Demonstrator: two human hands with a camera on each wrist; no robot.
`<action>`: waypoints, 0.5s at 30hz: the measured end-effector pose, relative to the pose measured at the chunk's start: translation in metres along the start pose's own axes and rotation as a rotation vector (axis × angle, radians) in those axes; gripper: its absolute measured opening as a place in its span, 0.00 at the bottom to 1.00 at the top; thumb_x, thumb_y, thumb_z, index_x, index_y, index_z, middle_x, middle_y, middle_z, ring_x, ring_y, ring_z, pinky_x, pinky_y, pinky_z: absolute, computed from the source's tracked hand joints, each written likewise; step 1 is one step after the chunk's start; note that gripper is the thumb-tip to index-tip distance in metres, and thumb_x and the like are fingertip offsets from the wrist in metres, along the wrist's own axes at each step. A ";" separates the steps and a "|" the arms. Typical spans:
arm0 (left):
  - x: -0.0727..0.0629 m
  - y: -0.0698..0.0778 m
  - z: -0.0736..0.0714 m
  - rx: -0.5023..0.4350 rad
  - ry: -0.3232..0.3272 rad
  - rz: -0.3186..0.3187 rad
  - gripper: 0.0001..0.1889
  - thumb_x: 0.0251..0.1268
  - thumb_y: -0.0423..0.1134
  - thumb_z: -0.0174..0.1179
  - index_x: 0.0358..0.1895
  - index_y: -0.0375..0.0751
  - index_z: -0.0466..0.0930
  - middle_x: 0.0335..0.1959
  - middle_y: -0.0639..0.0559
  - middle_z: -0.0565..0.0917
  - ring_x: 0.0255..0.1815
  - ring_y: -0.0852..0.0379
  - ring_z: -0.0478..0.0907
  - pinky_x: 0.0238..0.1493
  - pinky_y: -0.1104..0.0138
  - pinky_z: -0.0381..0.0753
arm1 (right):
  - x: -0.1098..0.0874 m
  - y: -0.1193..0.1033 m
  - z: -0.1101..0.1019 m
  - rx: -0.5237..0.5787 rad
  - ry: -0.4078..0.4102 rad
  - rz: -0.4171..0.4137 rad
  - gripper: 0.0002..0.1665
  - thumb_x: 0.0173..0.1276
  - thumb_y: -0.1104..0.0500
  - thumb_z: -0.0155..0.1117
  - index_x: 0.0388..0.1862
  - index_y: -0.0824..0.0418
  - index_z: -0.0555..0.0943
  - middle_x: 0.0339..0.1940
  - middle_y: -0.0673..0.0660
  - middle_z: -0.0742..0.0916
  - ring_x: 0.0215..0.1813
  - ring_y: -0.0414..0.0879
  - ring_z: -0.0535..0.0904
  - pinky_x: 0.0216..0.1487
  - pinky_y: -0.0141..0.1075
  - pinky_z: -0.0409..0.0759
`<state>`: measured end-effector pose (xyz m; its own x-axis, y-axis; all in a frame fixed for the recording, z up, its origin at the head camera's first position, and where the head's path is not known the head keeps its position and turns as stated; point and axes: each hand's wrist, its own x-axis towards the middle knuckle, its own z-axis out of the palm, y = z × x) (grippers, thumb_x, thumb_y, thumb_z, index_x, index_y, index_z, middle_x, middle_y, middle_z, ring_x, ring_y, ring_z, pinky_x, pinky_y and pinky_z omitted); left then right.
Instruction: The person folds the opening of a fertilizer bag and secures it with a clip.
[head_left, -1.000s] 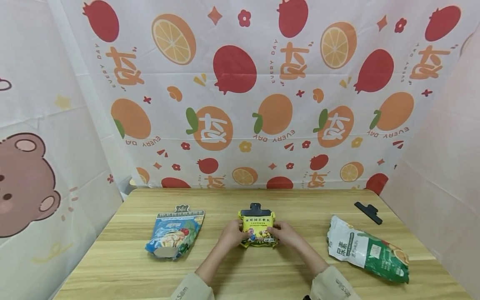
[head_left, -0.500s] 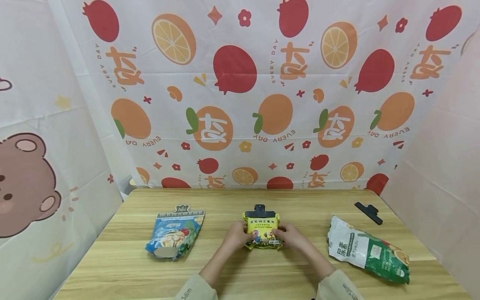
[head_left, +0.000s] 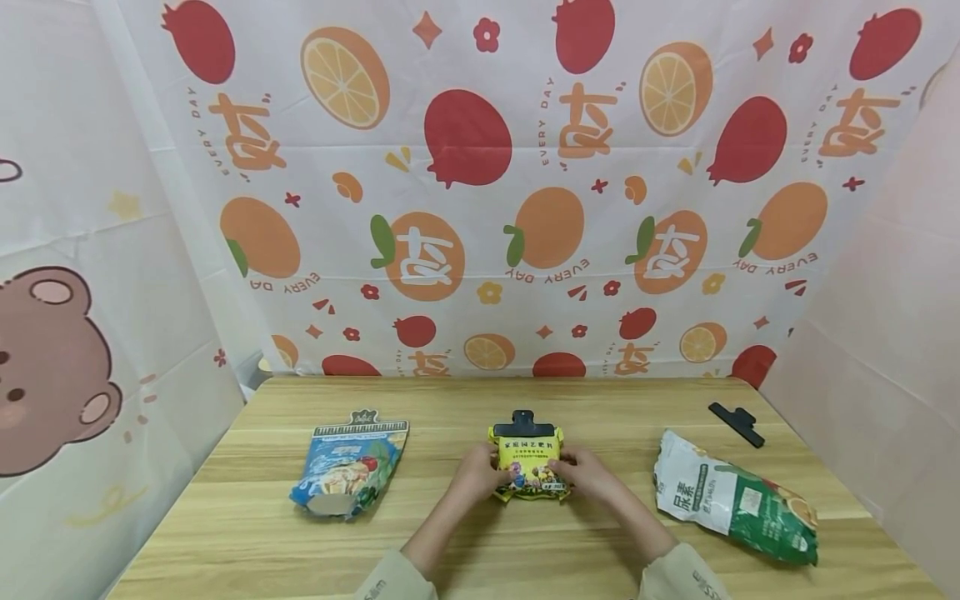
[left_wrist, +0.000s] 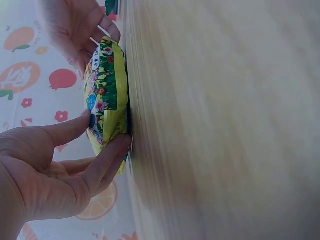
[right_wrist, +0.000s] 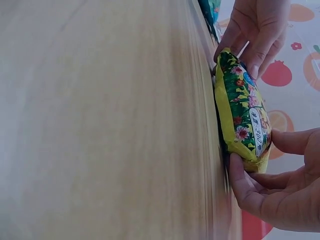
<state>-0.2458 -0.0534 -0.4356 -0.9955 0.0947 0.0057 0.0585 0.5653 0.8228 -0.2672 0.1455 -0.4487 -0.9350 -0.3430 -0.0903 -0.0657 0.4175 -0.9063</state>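
A yellow bag (head_left: 529, 457) printed with flowers lies on the wooden table, its top edge pinched in a black bag clip (head_left: 524, 425). My left hand (head_left: 477, 473) grips the bag's left side, thumb on the front and fingers at its edge and underside. On the opposite side my right hand (head_left: 588, 473) holds the bag the same way. In the left wrist view, the bag (left_wrist: 107, 90) rests close against the tabletop between thumb and fingers. The right wrist view shows the bag (right_wrist: 242, 107) from its bottom end, with both hands around its sides.
To the left lies a blue bag (head_left: 345, 475) closed with a dark decorated clip (head_left: 363, 423). A green and white bag (head_left: 735, 498) sits on the right, and a loose black clip (head_left: 737, 423) lies behind it. A printed curtain (head_left: 480, 200) hangs beyond the table's far edge.
The clipped yellow bag has shifted slightly to the right and a little nearer, with both hands moving along on its sides. The other bags and the loose clip stay put.
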 end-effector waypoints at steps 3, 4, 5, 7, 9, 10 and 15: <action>0.000 0.000 0.000 0.002 -0.003 -0.016 0.14 0.50 0.31 0.67 0.38 0.27 0.76 0.23 0.49 0.72 0.23 0.56 0.66 0.22 0.68 0.69 | 0.000 0.000 0.001 0.000 0.001 0.001 0.20 0.68 0.61 0.55 0.49 0.79 0.72 0.33 0.58 0.78 0.32 0.46 0.75 0.31 0.39 0.80; 0.000 0.000 0.000 0.003 -0.003 -0.019 0.14 0.50 0.31 0.67 0.39 0.27 0.76 0.23 0.49 0.72 0.23 0.55 0.67 0.22 0.67 0.69 | 0.001 0.001 0.001 0.004 0.002 0.004 0.21 0.68 0.61 0.55 0.50 0.79 0.71 0.33 0.58 0.78 0.32 0.46 0.75 0.31 0.40 0.80; 0.000 0.000 0.000 0.004 -0.003 -0.023 0.15 0.50 0.31 0.67 0.40 0.27 0.76 0.24 0.49 0.72 0.23 0.55 0.67 0.23 0.67 0.69 | 0.001 0.001 0.001 0.005 0.003 0.004 0.21 0.68 0.61 0.55 0.50 0.80 0.71 0.33 0.59 0.78 0.32 0.46 0.75 0.31 0.40 0.80; -0.001 0.001 0.000 0.005 -0.001 -0.025 0.15 0.50 0.31 0.67 0.40 0.27 0.76 0.24 0.49 0.73 0.24 0.55 0.67 0.23 0.67 0.69 | 0.001 0.001 0.001 0.012 0.009 0.012 0.22 0.68 0.61 0.55 0.51 0.80 0.71 0.33 0.59 0.78 0.32 0.46 0.76 0.31 0.39 0.80; -0.001 0.002 0.000 0.007 0.002 -0.025 0.14 0.50 0.31 0.67 0.39 0.28 0.76 0.24 0.49 0.73 0.23 0.55 0.67 0.23 0.67 0.69 | 0.001 0.002 0.001 0.020 0.008 0.015 0.22 0.68 0.61 0.55 0.51 0.80 0.70 0.34 0.59 0.78 0.32 0.46 0.76 0.31 0.40 0.80; -0.001 0.002 0.000 0.009 0.003 -0.026 0.15 0.50 0.31 0.67 0.39 0.28 0.76 0.24 0.49 0.73 0.24 0.55 0.67 0.23 0.67 0.70 | 0.001 0.002 0.001 0.021 0.009 0.016 0.22 0.68 0.61 0.55 0.51 0.80 0.70 0.34 0.59 0.78 0.33 0.46 0.76 0.31 0.39 0.80; -0.001 0.002 0.001 0.016 0.004 -0.029 0.14 0.50 0.32 0.67 0.38 0.29 0.76 0.24 0.49 0.73 0.24 0.55 0.67 0.23 0.67 0.70 | 0.000 0.001 0.001 0.037 0.000 0.001 0.21 0.68 0.61 0.55 0.50 0.80 0.70 0.34 0.59 0.78 0.32 0.46 0.75 0.31 0.39 0.80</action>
<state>-0.2443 -0.0515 -0.4342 -0.9971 0.0745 -0.0157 0.0306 0.5804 0.8137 -0.2670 0.1456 -0.4500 -0.9352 -0.3423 -0.0910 -0.0518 0.3865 -0.9208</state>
